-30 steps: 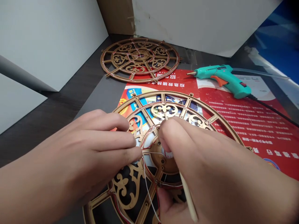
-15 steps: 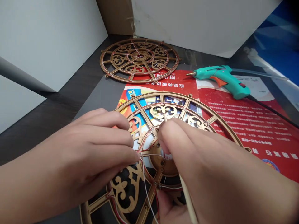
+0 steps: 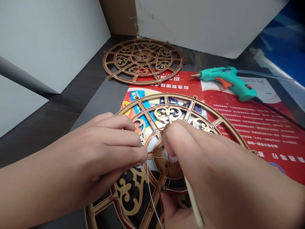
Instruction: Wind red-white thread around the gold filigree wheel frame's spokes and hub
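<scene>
A round gold openwork frame (image 3: 238, 140) with spokes and scrollwork lies tilted before me, red and white wires running along its grooves. My right hand (image 3: 190, 152) is closed round a thin pale stick (image 3: 194, 203), its narrow tip poking out above the fist. The thumb side of that hand covers part of the hub (image 3: 175, 171). My left hand (image 3: 119, 140) is closed over the frame's left side, its fingertips pinched at the inner ring where a thin white wire (image 3: 150, 187) comes out. What lies under those fingertips is hidden.
A second wired round frame (image 3: 143, 74) lies farther back. A teal glue gun (image 3: 228, 81) with an orange trigger and black cord (image 3: 281, 111) rests at the right on a red printed sheet (image 3: 238, 122). White panels (image 3: 190, 25) stand behind and at the left.
My left fingertips have moved slightly right and now cover the wire joint on the inner ring. The right hand keeps its hold on the stick, and the view has shifted a little.
</scene>
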`<state>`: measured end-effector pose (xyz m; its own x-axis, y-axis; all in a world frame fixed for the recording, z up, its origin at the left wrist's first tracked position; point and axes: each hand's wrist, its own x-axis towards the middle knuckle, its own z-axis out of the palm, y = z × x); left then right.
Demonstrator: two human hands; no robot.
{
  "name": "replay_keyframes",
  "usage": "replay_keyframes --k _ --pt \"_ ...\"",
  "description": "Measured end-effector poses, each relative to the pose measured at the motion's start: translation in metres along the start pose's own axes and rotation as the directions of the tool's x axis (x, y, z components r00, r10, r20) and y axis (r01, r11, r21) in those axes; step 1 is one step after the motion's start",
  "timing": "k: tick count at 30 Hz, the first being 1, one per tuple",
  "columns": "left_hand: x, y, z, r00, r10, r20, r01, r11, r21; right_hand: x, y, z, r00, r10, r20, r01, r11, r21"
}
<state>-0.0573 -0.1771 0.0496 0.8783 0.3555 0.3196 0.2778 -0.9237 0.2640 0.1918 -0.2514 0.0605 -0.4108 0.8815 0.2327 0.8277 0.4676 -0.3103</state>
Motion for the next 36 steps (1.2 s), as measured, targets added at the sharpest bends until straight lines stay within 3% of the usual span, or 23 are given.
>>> replay_keyframes --k 6,15,30,34,36 --pt "0.001 0.003 -0.002 1.0 0.006 0.018 -0.006 1.0 0.031 0.003 0.0 0.0 0.999 -0.01 -0.031 0.011 0.999 0.036" --pt "-0.001 0.005 -0.003 1.0 0.024 -0.004 -0.024 0.992 0.121 -0.002 0.002 0.0 0.999 0.02 0.031 -0.021 0.999 0.033" --pt "-0.001 -0.002 -0.001 0.997 -0.047 0.054 0.056 0.982 -0.178 -0.009 0.006 0.008 0.999 -0.033 -0.038 0.032 0.998 -0.046" --pt "0.0 -0.002 -0.003 0.997 -0.04 0.066 0.049 0.989 -0.137 -0.006 0.003 0.006 1.0 -0.026 -0.007 0.026 1.0 -0.008" --pt "0.0 -0.002 -0.004 1.0 -0.009 0.019 0.01 0.998 -0.061 -0.003 0.0 0.006 0.999 0.008 0.031 -0.008 1.0 0.003"
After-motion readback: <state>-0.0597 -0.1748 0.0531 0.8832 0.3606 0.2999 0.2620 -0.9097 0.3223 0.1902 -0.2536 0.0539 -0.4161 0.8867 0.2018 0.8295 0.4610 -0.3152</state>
